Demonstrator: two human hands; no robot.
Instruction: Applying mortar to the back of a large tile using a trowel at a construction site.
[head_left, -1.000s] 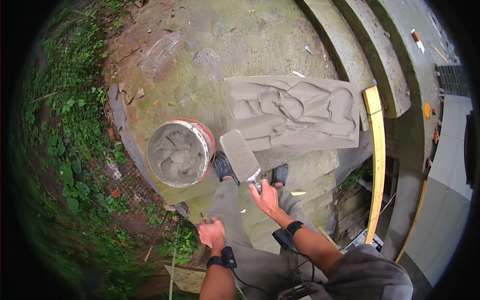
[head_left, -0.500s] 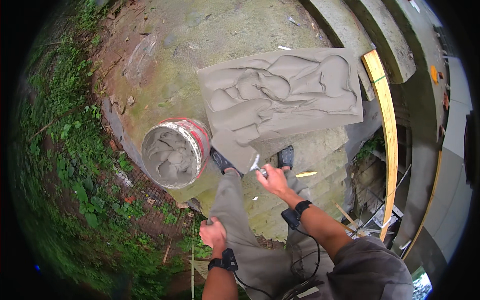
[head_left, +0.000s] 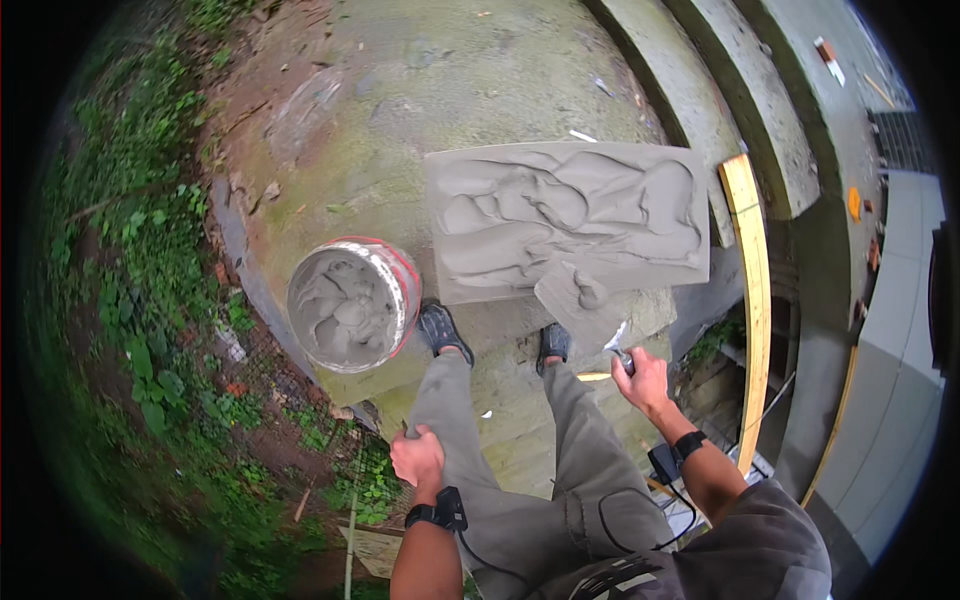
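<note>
So our right hand (head_left: pixel 643 380) has a full fist round the handle of the trowel (head_left: pixel 572 318), no gap that we can see. The blade points off to about 11 o'clock from our knuckles, and there's a fat lump (head_left: pixel 592 290) of wet grey mix sitting on it. That's what's new: half a second ago the blade was farther left, by the slab's near-left corner, and looked smooth with no lump. The near-left stretch of the slab seems flatter now too, so our guess is the lump came from there, meaning we've got a loaded blade and mix getting shifted around.

The slab (head_left: pixel 690 270) lies flat at 11 to 12 o'clock from that hand, its coat all swirls and ridges. The blade overlaps its near edge in view; can't tell if they touch.

Our left hand (head_left: pixel 418 458) is down at 8 o'clock from the right, curled at our left knee; can't tell if it's gripping anything.

Farther out, the bucket (head_left: pixel 408 290) of mix is at 8 o'clock from the slab, our shoes (head_left: pixel 443 333) around 6 to 7, a plank (head_left: pixel 748 300) near 4, and concrete steps (head_left: pixel 700 115) up at 1 to 2.
</note>
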